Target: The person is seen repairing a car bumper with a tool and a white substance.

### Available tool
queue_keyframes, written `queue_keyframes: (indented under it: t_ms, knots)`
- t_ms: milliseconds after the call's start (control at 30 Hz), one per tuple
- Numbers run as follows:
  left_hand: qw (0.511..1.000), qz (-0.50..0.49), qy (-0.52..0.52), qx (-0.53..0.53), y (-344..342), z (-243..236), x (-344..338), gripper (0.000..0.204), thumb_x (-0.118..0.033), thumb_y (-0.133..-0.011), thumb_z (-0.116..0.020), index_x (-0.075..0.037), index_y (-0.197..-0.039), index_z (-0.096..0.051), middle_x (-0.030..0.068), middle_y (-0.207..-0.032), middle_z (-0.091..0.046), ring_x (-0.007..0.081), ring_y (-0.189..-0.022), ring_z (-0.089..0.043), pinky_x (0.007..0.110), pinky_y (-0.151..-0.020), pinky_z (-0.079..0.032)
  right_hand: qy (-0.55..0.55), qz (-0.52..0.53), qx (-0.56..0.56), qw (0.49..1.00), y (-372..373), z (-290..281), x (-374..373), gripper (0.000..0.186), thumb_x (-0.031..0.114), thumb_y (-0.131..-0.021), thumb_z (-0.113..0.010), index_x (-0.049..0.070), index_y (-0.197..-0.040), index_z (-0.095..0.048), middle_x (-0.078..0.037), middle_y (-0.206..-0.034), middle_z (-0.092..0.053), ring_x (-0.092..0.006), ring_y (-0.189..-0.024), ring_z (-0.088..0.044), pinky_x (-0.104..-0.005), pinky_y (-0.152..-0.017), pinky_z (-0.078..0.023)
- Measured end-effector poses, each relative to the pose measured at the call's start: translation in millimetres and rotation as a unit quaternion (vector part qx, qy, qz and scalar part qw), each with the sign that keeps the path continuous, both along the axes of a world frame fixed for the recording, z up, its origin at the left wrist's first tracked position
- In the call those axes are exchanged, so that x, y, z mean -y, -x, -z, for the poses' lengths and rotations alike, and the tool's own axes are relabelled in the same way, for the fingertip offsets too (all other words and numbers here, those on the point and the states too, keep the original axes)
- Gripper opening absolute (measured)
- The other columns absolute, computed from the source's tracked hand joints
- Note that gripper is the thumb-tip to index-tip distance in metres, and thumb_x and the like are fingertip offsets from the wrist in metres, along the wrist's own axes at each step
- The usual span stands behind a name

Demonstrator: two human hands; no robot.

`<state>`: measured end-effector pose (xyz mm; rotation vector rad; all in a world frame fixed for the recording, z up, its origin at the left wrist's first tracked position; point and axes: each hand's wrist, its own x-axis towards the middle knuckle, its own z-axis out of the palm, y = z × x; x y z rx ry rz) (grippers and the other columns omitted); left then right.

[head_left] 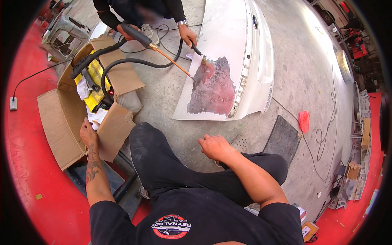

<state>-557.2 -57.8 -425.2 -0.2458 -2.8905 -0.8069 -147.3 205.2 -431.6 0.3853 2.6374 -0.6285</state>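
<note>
My left hand (87, 133) is at the near edge of an open cardboard box (61, 122), fingers curled round something small and dark that I cannot make out. Beside it lie white papers (96, 116). In the box sits a yellow and black machine (96, 77) with a thick black hose (130, 60). My right hand (214, 147) hangs in front of my right knee, loosely closed, with nothing visible in it. Across from me, a co-worker's hands hold a black-handled wand with a copper tube (173, 61) and a small brush-like tool (203, 59) against a white car panel (218, 32).
The panel has a stripped grey and reddish patch (214, 87). To its right lie a dark mat (282, 140), a red plastic bag (304, 121) and loose cables (320, 143) on the concrete. A power socket (13, 103) rests on the red floor at left.
</note>
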Motion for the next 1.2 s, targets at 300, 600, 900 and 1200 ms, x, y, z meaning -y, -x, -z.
queue_keyframes:
  t_ms: [300, 600, 900, 1200]
  knots:
    - [1.000, -0.004, 0.003, 0.003, -0.1, 0.1, 0.7, 0.054, -0.048, -0.091, -0.044, 0.001, -0.081, -0.066, 0.0175, -0.076, -0.065, 0.0307, -0.072, -0.061, 0.039, -0.068, -0.045, 0.031, 0.000, 0.060, 0.998, 3.9, -8.5, -1.7, 0.030, 0.026, -0.083, -0.060, 0.006, -0.104, -0.053, -0.016, -0.100, -0.058, -0.0321, -0.091, -0.061, -0.0448, -0.076, -0.047]
    - [1.000, -0.005, 0.004, 0.004, 2.9, 4.3, 2.8, 0.053, -0.047, -0.091, -0.044, 0.001, -0.082, -0.066, 0.0177, -0.076, -0.065, 0.0311, -0.073, -0.062, 0.040, -0.069, -0.045, 0.027, -0.005, 0.064, 0.998, 3.9, -7.0, -1.0, 0.032, 0.027, -0.083, -0.060, 0.006, -0.107, -0.053, -0.015, -0.100, -0.058, -0.0319, -0.091, -0.061, -0.0444, -0.076, -0.047]
    - [1.000, 0.004, 0.005, -0.020, 5.1, 3.2, 1.9, 0.052, -0.044, -0.092, -0.044, 0.001, -0.080, -0.065, 0.0180, -0.075, -0.064, 0.0315, -0.070, -0.061, 0.040, -0.066, -0.045, -0.018, -0.013, -0.039, 0.999, -0.3, 5.0, 0.3, 0.020, 0.022, -0.079, -0.061, 0.008, -0.093, -0.057, -0.012, -0.085, -0.060, -0.0303, -0.075, -0.063, -0.0422, -0.063, -0.047]
    - [0.999, -0.008, -0.017, -0.033, -2.4, 2.3, 0.0, 0.050, -0.041, -0.092, -0.045, 0.003, -0.075, -0.063, 0.0193, -0.069, -0.062, 0.0311, -0.064, -0.059, 0.040, -0.063, -0.044, 0.028, -0.010, 0.055, 0.998, 3.5, -0.6, -2.2, 0.029, 0.028, -0.082, -0.061, 0.006, -0.100, -0.055, -0.016, -0.096, -0.059, -0.0343, -0.085, -0.062, -0.0446, -0.071, -0.049]
